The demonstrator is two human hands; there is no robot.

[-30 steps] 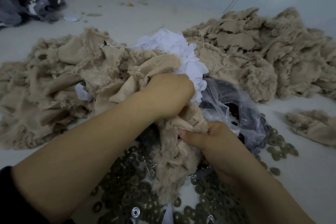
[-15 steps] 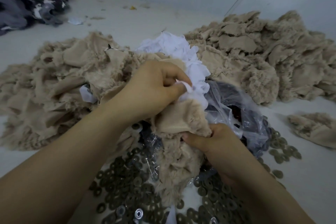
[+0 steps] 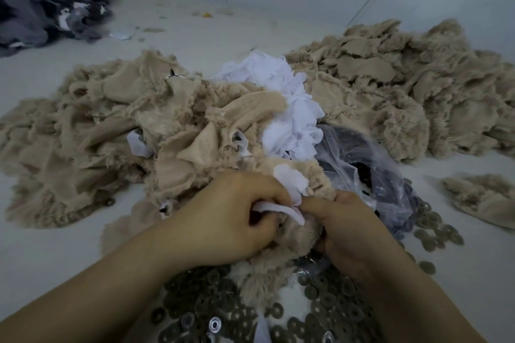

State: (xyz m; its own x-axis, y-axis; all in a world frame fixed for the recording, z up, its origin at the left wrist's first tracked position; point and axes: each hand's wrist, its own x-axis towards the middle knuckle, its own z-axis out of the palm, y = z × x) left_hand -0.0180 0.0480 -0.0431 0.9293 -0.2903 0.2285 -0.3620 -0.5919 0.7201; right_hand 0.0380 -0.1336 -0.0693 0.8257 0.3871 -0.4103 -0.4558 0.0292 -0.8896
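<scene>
with left hand (image 3: 223, 217) and right hand (image 3: 354, 234) close together at near centre, pinching a white fabric scrap (image 3: 290, 184) and gripping a beige fur piece (image 3: 295, 237), both lying over the metal washers (image 3: 211, 303). likely handling light, limp and floppy, not fragile; best taking hold at the edges, pinching firmly through the plush pile.

White surface (image 3: 55, 253) bears beige fur heaps (image 3: 83, 133), metal washers (image 3: 434, 234), dark fabric scraps (image 3: 33, 8).
</scene>
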